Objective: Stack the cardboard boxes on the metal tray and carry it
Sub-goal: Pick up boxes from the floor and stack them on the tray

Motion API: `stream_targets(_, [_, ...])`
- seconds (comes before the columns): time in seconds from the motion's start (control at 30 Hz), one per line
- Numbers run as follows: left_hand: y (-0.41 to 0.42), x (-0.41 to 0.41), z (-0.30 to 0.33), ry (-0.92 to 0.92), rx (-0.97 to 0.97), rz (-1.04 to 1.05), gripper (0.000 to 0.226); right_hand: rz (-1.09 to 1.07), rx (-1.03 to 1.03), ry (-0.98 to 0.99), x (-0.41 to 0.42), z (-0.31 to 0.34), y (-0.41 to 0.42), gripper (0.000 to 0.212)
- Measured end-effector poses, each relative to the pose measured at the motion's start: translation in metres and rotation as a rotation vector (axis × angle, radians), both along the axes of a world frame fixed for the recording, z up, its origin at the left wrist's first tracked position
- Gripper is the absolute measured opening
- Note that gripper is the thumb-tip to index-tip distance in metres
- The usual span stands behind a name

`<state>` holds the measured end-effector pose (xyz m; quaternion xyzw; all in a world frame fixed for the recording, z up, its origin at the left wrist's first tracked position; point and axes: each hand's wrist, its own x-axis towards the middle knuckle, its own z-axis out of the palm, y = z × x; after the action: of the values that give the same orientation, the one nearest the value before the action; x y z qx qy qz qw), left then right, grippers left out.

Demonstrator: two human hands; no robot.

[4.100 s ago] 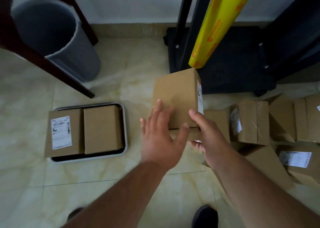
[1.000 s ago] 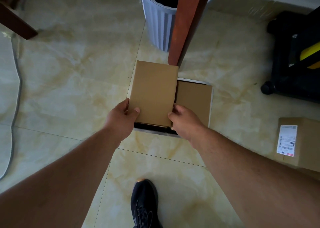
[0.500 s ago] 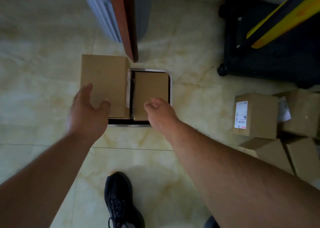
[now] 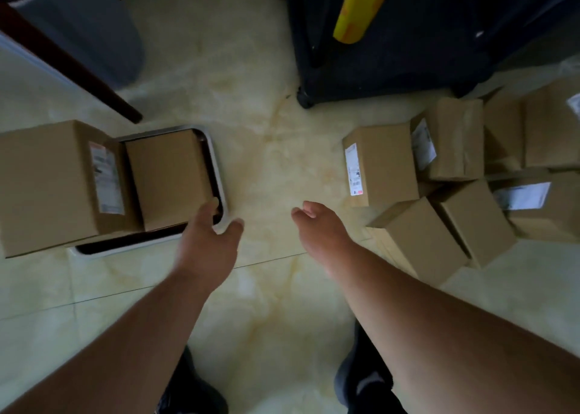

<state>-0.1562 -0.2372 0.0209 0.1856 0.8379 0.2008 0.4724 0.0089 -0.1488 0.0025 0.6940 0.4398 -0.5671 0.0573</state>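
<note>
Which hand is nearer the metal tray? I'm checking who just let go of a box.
Left. The left hand hovers open over the tray at its near right corner, while the right hand hangs above bare floor, between the tray and the loose boxes.

The setting is a small parcel packing or dispatch area indoors. The floor (image 4: pixel 266 168) is glossy cream marble-pattern tile. Sealed cardboard boxes (image 4: pixel 439 175) bearing shipping labels lie in a loose heap. A yellow roll of wrapping film (image 4: pixel 357 8) stands on a black wheeled stand (image 4: pixel 392 68). A grey bin (image 4: pixel 78 27) stands beside a dark wooden furniture leg (image 4: pixel 72 68).
</note>
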Motion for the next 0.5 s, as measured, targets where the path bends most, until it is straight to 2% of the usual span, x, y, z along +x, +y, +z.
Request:
stream_targets(0.03, [0.005,0.015,-0.003,-0.018,-0.005,-0.029,0.067,-0.029,-0.007,-0.012,0.017,-0.001,0.003,0.017])
stream_targets(0.07, [0.010,0.029,-0.005,-0.034,-0.007,-0.042,0.068,-0.053,0.001,-0.018,0.032,-0.002,0.006,0.016])
stream_targets(0.13, [0.021,0.056,-0.010,-0.057,-0.012,-0.058,0.069,-0.101,0.016,-0.025,0.063,-0.002,0.013,0.045])
stream_targets(0.2, [0.032,0.081,-0.014,-0.083,-0.020,-0.070,0.070,-0.117,0.031,-0.053,0.091,-0.002,0.024,0.055])
stream_targets(0.5, [0.093,0.181,-0.047,-0.135,-0.051,-0.118,0.070,-0.164,0.115,-0.133,0.189,-0.029,0.089,0.058])
